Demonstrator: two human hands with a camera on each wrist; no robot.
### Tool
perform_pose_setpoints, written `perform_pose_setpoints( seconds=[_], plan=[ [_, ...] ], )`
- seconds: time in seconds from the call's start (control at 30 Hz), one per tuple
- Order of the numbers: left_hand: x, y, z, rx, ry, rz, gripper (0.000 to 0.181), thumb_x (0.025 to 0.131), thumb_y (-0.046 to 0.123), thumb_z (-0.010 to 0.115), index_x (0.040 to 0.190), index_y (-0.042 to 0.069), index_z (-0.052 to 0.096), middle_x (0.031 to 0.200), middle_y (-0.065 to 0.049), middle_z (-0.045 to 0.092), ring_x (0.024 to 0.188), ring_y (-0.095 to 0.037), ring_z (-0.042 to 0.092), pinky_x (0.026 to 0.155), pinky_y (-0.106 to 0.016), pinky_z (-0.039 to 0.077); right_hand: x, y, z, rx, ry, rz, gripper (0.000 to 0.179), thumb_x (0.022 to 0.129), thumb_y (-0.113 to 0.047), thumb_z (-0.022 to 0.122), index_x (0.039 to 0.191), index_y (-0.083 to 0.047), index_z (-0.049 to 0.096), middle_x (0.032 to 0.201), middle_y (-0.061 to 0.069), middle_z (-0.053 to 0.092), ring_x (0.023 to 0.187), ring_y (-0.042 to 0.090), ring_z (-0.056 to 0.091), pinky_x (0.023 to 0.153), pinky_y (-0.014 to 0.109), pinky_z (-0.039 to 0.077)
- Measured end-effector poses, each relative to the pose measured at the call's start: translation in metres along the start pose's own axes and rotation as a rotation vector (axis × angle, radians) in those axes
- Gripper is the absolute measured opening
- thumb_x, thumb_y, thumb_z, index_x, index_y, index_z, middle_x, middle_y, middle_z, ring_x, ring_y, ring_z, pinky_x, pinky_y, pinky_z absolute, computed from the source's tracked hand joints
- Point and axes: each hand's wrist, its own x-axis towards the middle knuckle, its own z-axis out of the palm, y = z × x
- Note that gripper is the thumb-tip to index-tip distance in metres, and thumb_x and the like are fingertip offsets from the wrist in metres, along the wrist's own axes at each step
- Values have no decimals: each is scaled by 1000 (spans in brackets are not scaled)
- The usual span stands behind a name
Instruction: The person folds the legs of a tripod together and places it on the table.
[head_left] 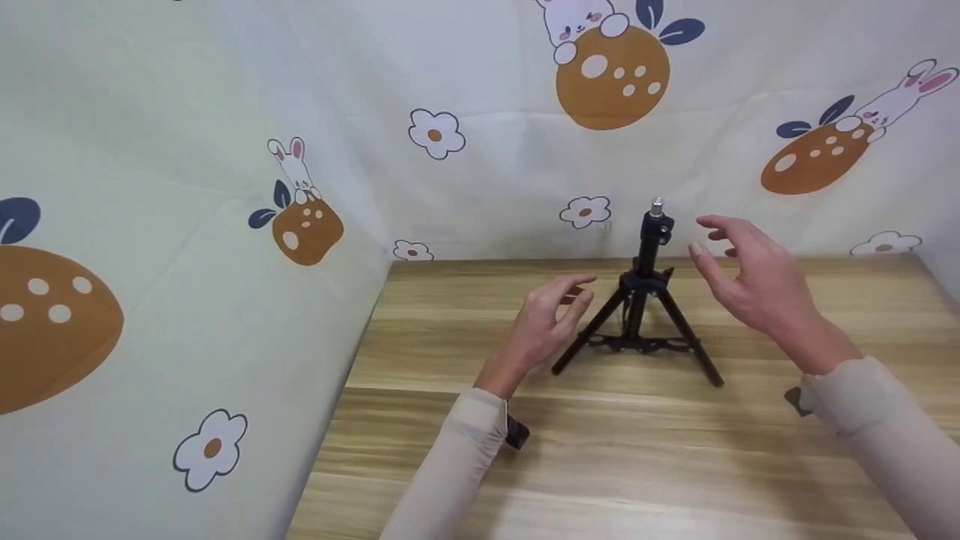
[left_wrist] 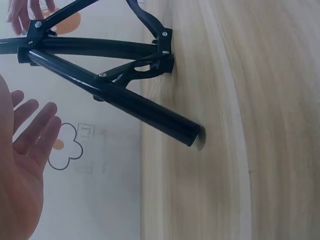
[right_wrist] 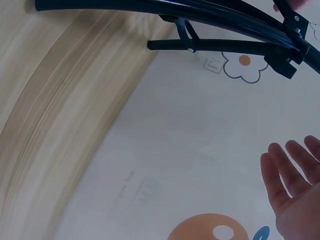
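Note:
A small black tripod stand (head_left: pixel 634 315) stands upright on the wooden table with its legs spread and a silver stud (head_left: pixel 658 205) on top. To its left is my left hand (head_left: pixel 541 319), fingers relaxed and apart from the stand's leg. My right hand (head_left: pixel 761 281) hovers to the right of the upper column, loosely bent and holding nothing. In the left wrist view, a leg (left_wrist: pixel 145 109) of the stand crosses in front of the left palm (left_wrist: pixel 20 185). The right wrist view has the spread right fingers (right_wrist: pixel 282 175) below the stand's legs (right_wrist: pixel 215 46).
The wood-grain tabletop (head_left: pixel 600 465) meets a pale cloth wall (head_left: pixel 480 195) printed with rabbits, oranges and flowers behind the stand. Another cloth wall (head_left: pixel 172 300) closes the left side. Dark wrist devices (head_left: pixel 516 433) show below the sleeves.

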Motion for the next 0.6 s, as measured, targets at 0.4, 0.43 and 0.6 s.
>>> perform_pose_setpoints(
  seconds=[0.4, 0.43, 0.6],
  plan=[
    [-10, 0, 8, -46, -42, -2, 32, 116, 25, 52, 134, 4, 70, 132, -14, 77, 116, -18, 76, 100, -17, 62, 2, -5, 3, 56, 84, -91, 38, 112, -29, 60, 142, -6, 66, 137, 11, 73, 116, 30, 72, 91, -3, 38],
    [-11, 0, 9, -42, -42, 0, 32, 116, 25, 52, 133, 4, 71, 131, -14, 77, 116, -17, 76, 100, -17, 62, 3, -5, 4, 58, 86, -97, 38, 112, -28, 60, 142, -6, 66, 137, 11, 73, 116, 30, 72, 91, -3, 38],
    [-15, 0, 9, -34, -40, -5, 31, 116, 23, 54, 128, 2, 73, 126, -12, 79, 113, -18, 77, 96, -15, 63, 4, -9, 7, 72, 87, -133, 35, 113, -24, 57, 141, -6, 66, 137, 12, 74, 115, 30, 72, 92, -4, 40]
  ],
)
